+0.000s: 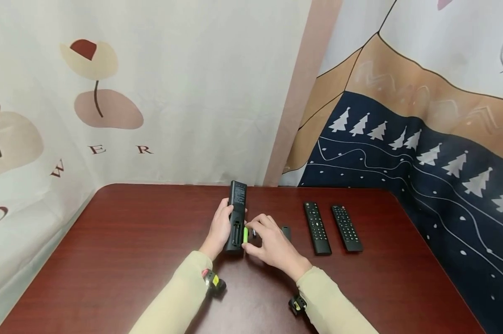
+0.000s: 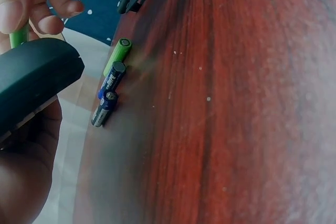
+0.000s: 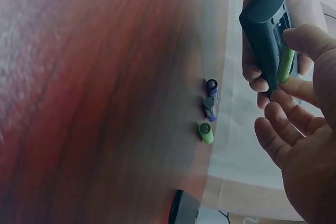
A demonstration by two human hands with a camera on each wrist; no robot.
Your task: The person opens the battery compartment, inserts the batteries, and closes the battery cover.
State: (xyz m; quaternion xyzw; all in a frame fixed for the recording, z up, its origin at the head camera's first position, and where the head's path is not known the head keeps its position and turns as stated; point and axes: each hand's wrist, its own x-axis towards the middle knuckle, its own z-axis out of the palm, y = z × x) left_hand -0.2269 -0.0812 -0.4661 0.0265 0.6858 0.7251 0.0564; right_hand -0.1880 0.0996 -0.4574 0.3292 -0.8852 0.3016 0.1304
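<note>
A black remote control point(image 1: 237, 208) lies back side up in my left hand point(image 1: 218, 232), which grips it along its sides; its battery compartment is uncovered. Between thumb and fingertip my right hand point(image 1: 274, 243) pinches a green battery point(image 1: 245, 234), right beside the remote's compartment. In the right wrist view this green battery point(image 3: 285, 64) stands at the compartment's edge; whether it touches the inside I cannot tell. Two blue batteries point(image 2: 112, 77) and another green battery point(image 2: 119, 53) lie on the table, past the remote in the left wrist view.
Two more black remotes point(image 1: 317, 228) point(image 1: 347, 228) lie side by side on the right of the reddish-brown table point(image 1: 151, 222). A small dark piece point(image 1: 286, 232) sits just behind my right hand. Printed curtains point(image 1: 193, 93) hang along the table's far and right edges.
</note>
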